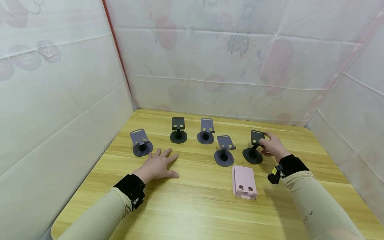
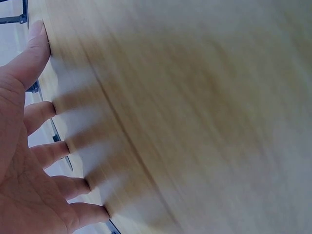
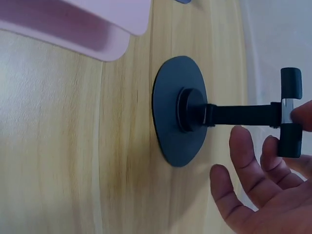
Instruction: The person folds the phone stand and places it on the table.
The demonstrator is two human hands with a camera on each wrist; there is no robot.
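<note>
From the head view I count five phone stands upright on the table point(image 1: 192, 206); my right hand point(image 1: 271, 146) pinches the black stand point(image 1: 254, 146) at its plate; the pink stand point(image 1: 244, 181) lies folded flat, not yet set up, I judge.

The left wrist view shows my left hand point(image 2: 29, 161) flat, fingers spread, holding nothing.

In the right wrist view the black stand's base point(image 3: 180, 111) sits on the wood, just beside the pink one.
</note>
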